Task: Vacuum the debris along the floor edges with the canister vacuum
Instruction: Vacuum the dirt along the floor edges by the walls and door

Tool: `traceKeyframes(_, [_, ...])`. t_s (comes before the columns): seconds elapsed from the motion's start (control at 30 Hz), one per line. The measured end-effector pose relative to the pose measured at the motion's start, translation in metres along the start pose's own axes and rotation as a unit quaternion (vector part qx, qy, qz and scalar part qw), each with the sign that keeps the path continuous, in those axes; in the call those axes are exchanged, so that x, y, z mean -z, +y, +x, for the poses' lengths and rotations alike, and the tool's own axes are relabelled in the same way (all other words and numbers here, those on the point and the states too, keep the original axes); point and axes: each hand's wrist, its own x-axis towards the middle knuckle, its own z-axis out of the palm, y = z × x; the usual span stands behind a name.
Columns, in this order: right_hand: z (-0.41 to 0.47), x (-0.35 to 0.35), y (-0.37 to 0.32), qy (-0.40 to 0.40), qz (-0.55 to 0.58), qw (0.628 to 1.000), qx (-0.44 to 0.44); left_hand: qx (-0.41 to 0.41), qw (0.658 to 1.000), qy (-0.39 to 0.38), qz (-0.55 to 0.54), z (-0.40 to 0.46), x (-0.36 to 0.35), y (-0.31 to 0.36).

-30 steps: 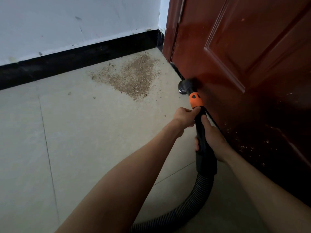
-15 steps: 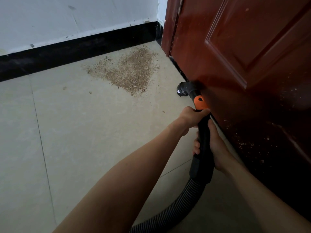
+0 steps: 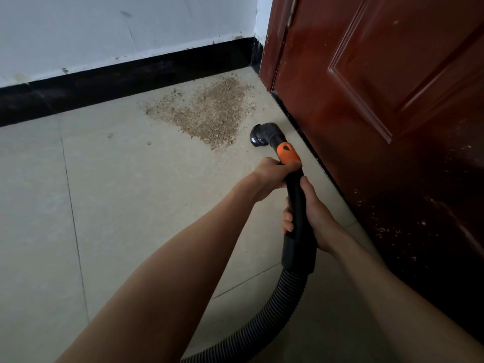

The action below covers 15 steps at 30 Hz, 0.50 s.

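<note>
A person gripped the black wand of a canister vacuum with both hands over a pale tiled floor beside a dark red wooden door. The left hand was closed around the upper part of the wand, just below its orange collar, while the right hand was wrapped around the wand lower down, fingers curling round its left side. The two hands sat near each other on the same tube, one ahead of the other. Past the collar, the black elbow nozzle pointed down and left at the floor, close to the door's bottom edge and just beside the right-hand fringe of the debris; whether it touched the tiles could not be told. That brown, sawdust-like debris lay spread in a rough triangle in the corner, between the black baseboard under a white wall and the door frame. A few stray specks lay farther left on the tiles, and pale flecks clung to the lower face of the door. Behind the right hand, a ribbed grey hose curved down and left out of the bottom of the view. The canister itself was out of view.
</note>
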Motion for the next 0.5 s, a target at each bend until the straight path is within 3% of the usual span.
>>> traceKeyframes(0.5, [-0.036,-0.013,0.023,-0.050,-0.040,0.998,-0.019,0.021,0.998,0.007,-0.063,-0.049,0.012,-0.024])
